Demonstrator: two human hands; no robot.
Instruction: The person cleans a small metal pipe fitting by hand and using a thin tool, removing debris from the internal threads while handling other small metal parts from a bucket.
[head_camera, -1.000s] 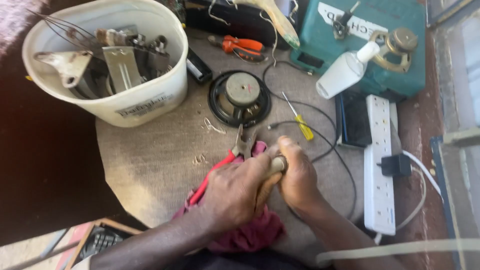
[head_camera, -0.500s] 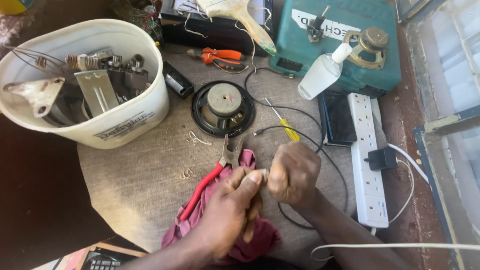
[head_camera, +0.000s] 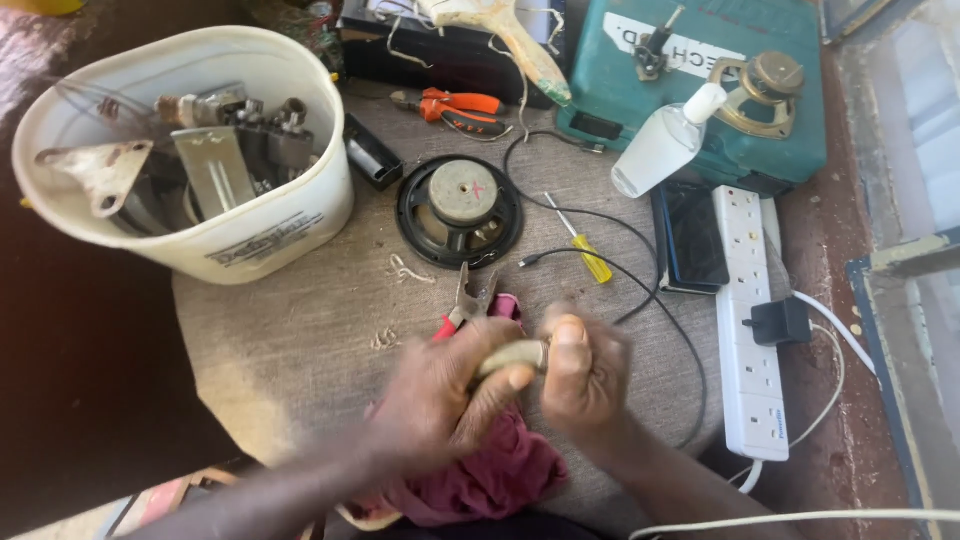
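Observation:
My left hand (head_camera: 445, 395) and my right hand (head_camera: 585, 370) meet over a crumpled magenta cloth (head_camera: 500, 470) near the front of the table. Both grip a small pale, rounded object (head_camera: 510, 357) between them; it is blurred and mostly hidden by my fingers. Red-handled pliers (head_camera: 465, 303) lie just beyond my left hand, partly on the cloth. A round black speaker (head_camera: 460, 210) sits behind them. A yellow-handled screwdriver (head_camera: 585, 255) and a thin black cable (head_camera: 640, 290) lie beyond my right hand.
A white tub (head_camera: 250, 235) full of metal parts stands at the left. A teal tool case (head_camera: 700, 90), a white bottle (head_camera: 660, 145), a dark phone (head_camera: 695, 240) and a white power strip (head_camera: 750, 330) line the right. Orange cutters (head_camera: 455, 105) lie at the back.
My hands parted half a second ago and have come back together on the pale object. The view has shifted a little.

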